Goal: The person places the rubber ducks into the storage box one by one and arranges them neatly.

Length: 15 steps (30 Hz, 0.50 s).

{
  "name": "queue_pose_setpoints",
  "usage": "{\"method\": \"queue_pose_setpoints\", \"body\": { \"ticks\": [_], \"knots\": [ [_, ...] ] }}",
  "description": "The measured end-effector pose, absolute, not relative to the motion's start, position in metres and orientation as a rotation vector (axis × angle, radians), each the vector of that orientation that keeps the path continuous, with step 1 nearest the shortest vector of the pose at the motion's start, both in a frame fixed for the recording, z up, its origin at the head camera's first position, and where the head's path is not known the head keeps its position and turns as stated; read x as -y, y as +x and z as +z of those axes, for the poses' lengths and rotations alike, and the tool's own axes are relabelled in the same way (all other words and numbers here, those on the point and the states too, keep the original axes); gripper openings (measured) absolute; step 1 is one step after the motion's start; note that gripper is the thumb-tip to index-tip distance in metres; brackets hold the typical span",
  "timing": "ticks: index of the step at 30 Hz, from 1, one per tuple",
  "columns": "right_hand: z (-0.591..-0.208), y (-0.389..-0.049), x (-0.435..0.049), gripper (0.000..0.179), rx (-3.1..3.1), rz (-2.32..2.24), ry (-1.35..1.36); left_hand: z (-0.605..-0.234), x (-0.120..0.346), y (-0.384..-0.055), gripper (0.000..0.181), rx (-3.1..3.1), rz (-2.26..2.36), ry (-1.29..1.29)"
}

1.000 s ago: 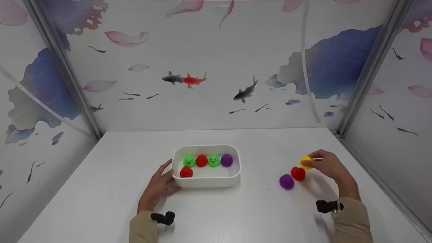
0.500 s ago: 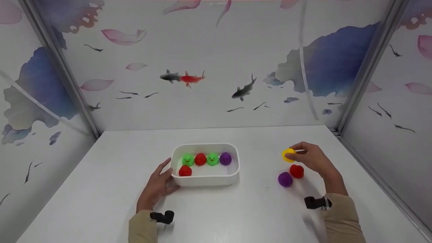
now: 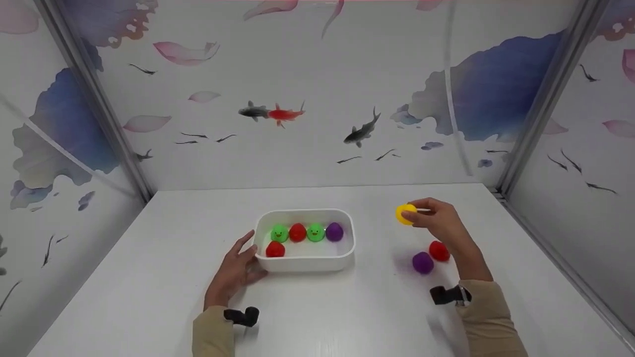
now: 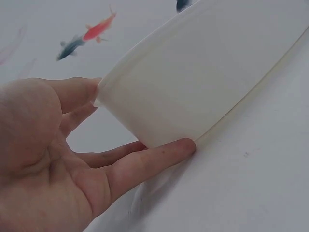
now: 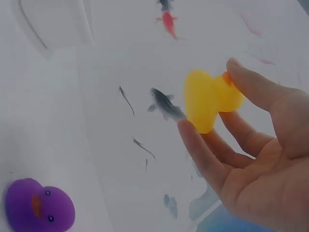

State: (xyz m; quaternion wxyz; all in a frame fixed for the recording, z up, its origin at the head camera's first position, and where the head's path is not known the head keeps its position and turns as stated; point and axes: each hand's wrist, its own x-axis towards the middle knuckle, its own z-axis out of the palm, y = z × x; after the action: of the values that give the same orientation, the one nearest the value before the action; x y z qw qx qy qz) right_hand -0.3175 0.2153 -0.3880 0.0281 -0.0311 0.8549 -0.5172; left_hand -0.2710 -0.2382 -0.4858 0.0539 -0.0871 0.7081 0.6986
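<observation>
My right hand (image 3: 441, 220) pinches a yellow rubber duck (image 3: 405, 214) between thumb and fingers, raised above the white table to the right of the box. The right wrist view shows the duck (image 5: 203, 101) side-on at the fingertips. My left hand (image 3: 230, 275) holds the near left corner of a white plastic box (image 3: 305, 264); in the left wrist view its digits touch the box wall (image 4: 183, 72) at the rim and at the bottom edge. Inside lie two green ducks (image 3: 279, 233), two red ones (image 3: 297, 232) and a purple one (image 3: 334, 231).
On the table (image 3: 367, 312), right of the box, a purple duck (image 3: 423, 263) sits beside a red duck (image 3: 439, 250), below my right forearm. White panels (image 3: 317, 163) printed with fish and petals enclose the back and both sides.
My right hand has carried the yellow duck up and leftward, away from the red and purple ducks. The left hand stays at the box's left end.
</observation>
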Motion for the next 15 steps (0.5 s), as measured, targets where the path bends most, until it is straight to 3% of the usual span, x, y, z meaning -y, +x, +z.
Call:
{"method": "queue_pose_setpoints", "body": {
  "ticks": [15],
  "knots": [
    [-0.395, -0.343, -0.155, 0.049, -2.656, -1.542, -0.112, -0.489, 0.239, -0.271, 0.055, -2.182, 2.115, -0.265]
  ]
}}
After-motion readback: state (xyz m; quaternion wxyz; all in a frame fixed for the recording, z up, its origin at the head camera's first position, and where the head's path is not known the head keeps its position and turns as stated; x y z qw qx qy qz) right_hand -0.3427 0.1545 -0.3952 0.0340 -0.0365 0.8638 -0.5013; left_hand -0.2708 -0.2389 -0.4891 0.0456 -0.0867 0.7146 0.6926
